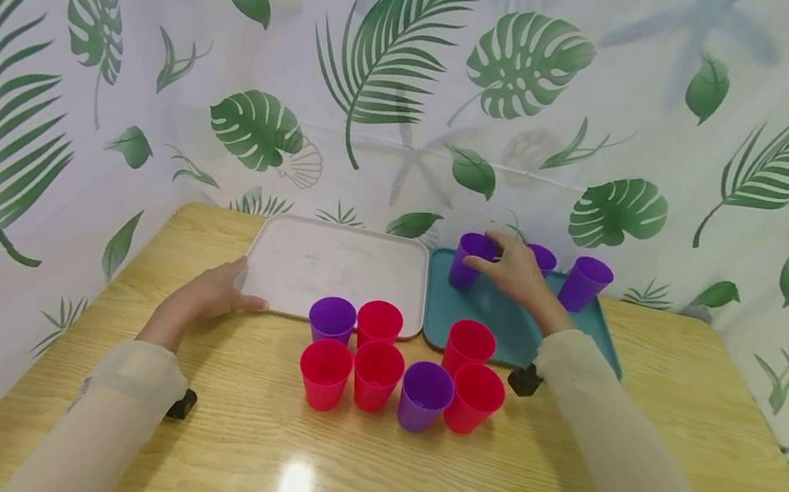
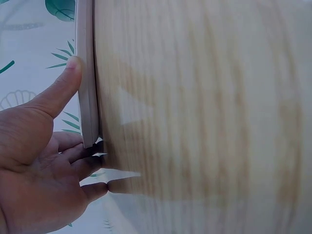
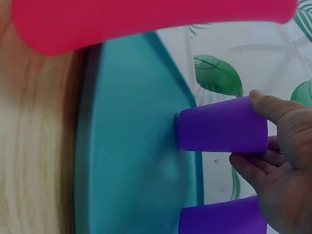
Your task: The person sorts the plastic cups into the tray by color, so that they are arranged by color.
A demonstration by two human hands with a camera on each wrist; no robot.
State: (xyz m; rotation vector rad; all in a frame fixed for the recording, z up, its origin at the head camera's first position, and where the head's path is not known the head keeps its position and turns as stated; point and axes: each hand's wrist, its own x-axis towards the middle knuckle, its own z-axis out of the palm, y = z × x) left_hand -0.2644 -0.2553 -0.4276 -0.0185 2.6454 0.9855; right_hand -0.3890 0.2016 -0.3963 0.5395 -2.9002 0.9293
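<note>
Purple cup (image 1: 464,277) is pinched by fingertips, nine o'clock from right hand (image 1: 518,270). Left hand (image 1: 217,290) seemingly grips white tray (image 1: 338,272).

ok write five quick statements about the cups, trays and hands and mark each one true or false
1. The right hand holds a purple cup. True.
2. Both hands hold cups. False: the left hand grips the white tray.
3. The two trays are stacked. False: the teal tray lies to the right of the white tray.
4. The nearest row has three red cups and one purple. True.
5. Purple cups outnumber red cups. False: five of each are visible.
</note>
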